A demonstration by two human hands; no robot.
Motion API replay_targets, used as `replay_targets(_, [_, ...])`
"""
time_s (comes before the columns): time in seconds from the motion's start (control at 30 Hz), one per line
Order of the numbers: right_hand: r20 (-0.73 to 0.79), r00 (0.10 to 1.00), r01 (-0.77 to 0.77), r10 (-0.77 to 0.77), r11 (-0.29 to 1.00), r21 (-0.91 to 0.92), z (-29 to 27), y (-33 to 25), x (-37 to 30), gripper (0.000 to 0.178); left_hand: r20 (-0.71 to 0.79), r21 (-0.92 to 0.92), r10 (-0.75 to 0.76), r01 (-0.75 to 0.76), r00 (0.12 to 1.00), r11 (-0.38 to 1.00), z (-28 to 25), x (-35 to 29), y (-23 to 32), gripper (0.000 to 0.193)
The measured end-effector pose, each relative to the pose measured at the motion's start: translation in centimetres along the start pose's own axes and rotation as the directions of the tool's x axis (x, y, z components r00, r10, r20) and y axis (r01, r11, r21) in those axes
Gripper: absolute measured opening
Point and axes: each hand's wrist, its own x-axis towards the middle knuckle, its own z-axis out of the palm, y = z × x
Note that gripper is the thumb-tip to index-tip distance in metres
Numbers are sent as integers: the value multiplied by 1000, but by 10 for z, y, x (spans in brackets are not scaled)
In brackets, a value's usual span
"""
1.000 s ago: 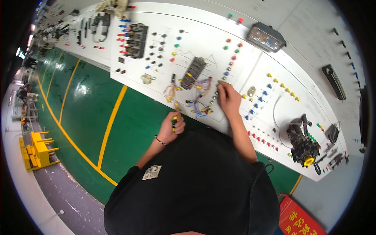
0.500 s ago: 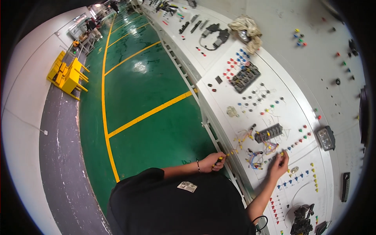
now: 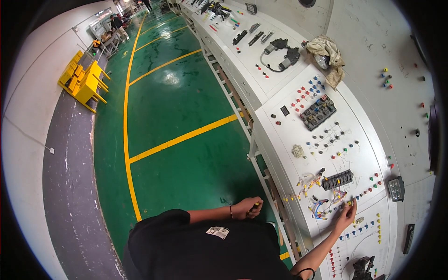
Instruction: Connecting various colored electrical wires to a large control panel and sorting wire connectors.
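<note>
My right hand (image 3: 346, 216) reaches onto the sloping white panel (image 3: 275, 154), its thumb and fingertips pinched at a small yellow terminal (image 3: 350, 203) at the near end of a row of coloured terminals. Just left of it lies a tangle of thin coloured wires (image 3: 319, 210) with yellow ends, beside a black terminal block (image 3: 338, 179). My left hand (image 3: 247, 208) hangs off the panel's left edge, over the green floor. Its fingers are curled round something small and partly yellow, mostly hidden in the fist.
Farther along the panel sit a fuse box (image 3: 318, 112), a crumpled beige cloth (image 3: 326, 56) and a wired pair of black parts (image 3: 282, 55). A square lamp (image 3: 396, 188) stands to the right. Yellow stools (image 3: 84, 84) are by the left wall; people stand far off.
My view has shifted, so the panel sits lower and farther right. My left hand has drawn slightly left, away from the panel edge. The right hand stays at the same yellow terminal.
</note>
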Motion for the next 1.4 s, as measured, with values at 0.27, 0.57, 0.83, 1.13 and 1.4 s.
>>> replay_targets(0.27, [56,989,-135,134,991,11,-2,17,1,24,45,28,-90,88,995,996,38,21,9,38])
replay_targets(0.57, [72,997,-6,8,999,-31,-10,4,0,23,186,147,-208,183,960,972,95,82,-2,35])
replay_targets(0.83, [0,1000,-25,25,996,-89,-3,-27,5,23,263,264,-265,195,928,945,159,103,-11,33])
replay_targets(1.13, [-90,996,-7,0,997,-75,3,-12,10,19,296,346,-301,192,907,918,199,117,-26,35])
replay_targets(1.4, [-77,994,75,-80,995,-70,-2,-19,6,20,305,218,-351,294,885,931,201,128,-14,33])
